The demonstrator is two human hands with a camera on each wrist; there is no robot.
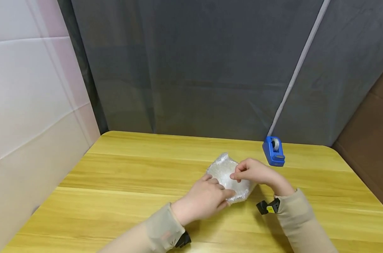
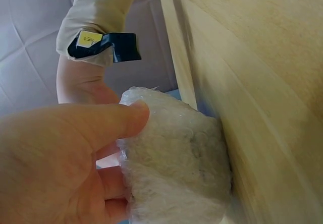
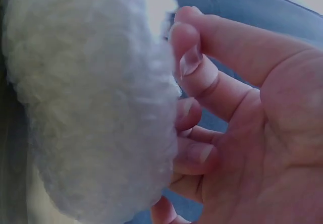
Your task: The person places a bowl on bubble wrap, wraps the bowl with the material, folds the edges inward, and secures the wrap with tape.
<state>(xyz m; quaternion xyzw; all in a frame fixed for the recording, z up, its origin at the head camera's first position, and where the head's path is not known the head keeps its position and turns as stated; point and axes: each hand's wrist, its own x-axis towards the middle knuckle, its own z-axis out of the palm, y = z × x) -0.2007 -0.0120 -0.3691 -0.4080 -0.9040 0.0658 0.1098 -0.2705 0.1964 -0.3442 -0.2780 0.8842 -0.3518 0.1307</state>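
A bubble-wrapped bundle (image 1: 224, 172), whitish and rounded, lies on the wooden table. My left hand (image 1: 205, 196) holds it at the near left side, fingers over the top and thumb lower down. In the left wrist view the bundle (image 2: 176, 163) shows its bubbled side beside the left hand (image 2: 65, 158). Above the bundle's right part is my right hand (image 1: 256, 174), thumb and index fingertips brought together. Close up, the right hand (image 3: 242, 103) has curled fingers at the edge of the bundle (image 3: 96, 103); whether the fingertips pinch some film or tape cannot be seen.
A blue tape dispenser (image 1: 274, 153) with a roll of clear tape stands near the table's back edge, right of the bundle. Behind the wooden table (image 1: 131, 175) hangs a dark grey curtain (image 1: 194, 70). A white panel (image 1: 30, 88) is at the left, a brown one (image 1: 371, 133) at the right.
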